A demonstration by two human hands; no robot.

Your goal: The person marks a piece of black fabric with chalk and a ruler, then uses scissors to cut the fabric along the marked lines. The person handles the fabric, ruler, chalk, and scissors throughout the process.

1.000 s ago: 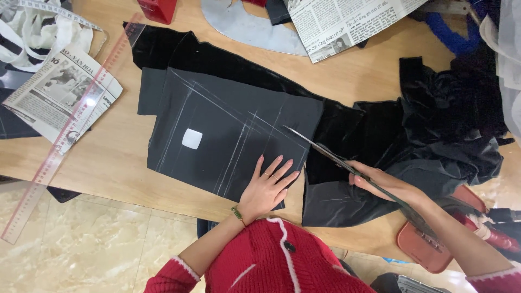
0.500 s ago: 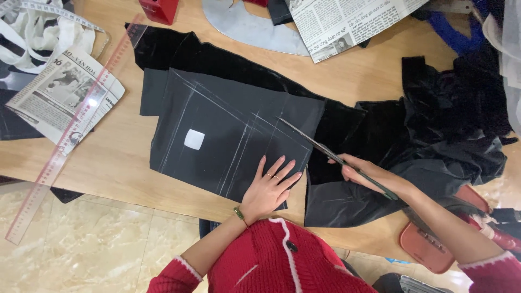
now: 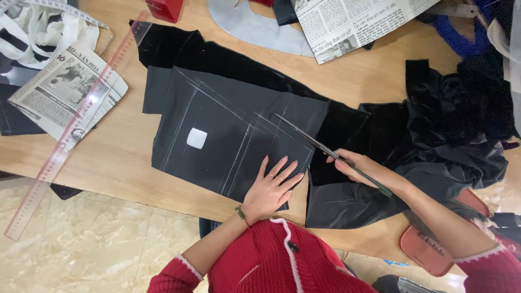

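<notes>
Since the earlier frame, the scissors point(image 3: 320, 146) have advanced along the chalk line into the dark cloth point(image 3: 228, 135), which lies flat on the desk point(image 3: 125, 163). Right hand point(image 3: 361, 165) has its grip closed around the handles; left hand point(image 3: 271, 187) presses open-palmed beside the cut. Keeping the blades low and the cloth held taut gives a clean edge.

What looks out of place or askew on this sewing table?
The long clear ruler lies slantwise with its lower end sticking out past the table edge, over the floor. Otherwise the left hand lies flat on the dark cloth while the right hand works the scissors.
</notes>
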